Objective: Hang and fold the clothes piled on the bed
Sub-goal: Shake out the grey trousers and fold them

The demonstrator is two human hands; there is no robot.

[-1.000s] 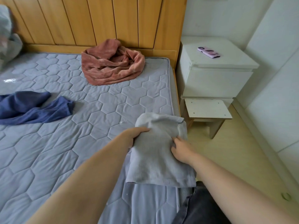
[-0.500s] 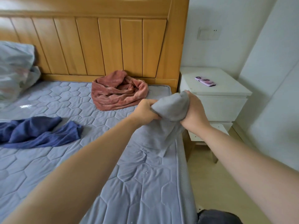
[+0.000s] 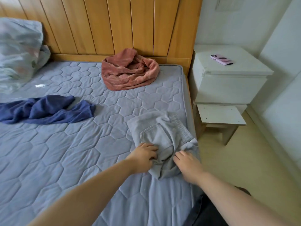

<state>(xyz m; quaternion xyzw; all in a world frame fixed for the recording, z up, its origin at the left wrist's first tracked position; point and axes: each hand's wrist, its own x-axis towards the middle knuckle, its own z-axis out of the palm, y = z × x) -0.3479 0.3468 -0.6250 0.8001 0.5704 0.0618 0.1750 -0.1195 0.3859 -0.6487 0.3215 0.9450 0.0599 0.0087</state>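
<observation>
Lying folded at the near right corner of the quilted grey-blue mattress (image 3: 68, 152), the soft grey pocketed cotton garment (image 3: 160, 137) is being pressed flat. It is being touched along its near edge by the left hand (image 3: 143, 158), fingers loosely spread, and pinched at its hem by the right hand (image 3: 187, 162) just beside. One piece is judged nearly done. Well beyond the left hand, a crumpled navy blue garment (image 3: 45, 110) is being left unfolded; farther ahead of both hands, the bunched rust-pink velour garment (image 3: 128, 70) is waiting too. Nothing is being seen hung.
</observation>
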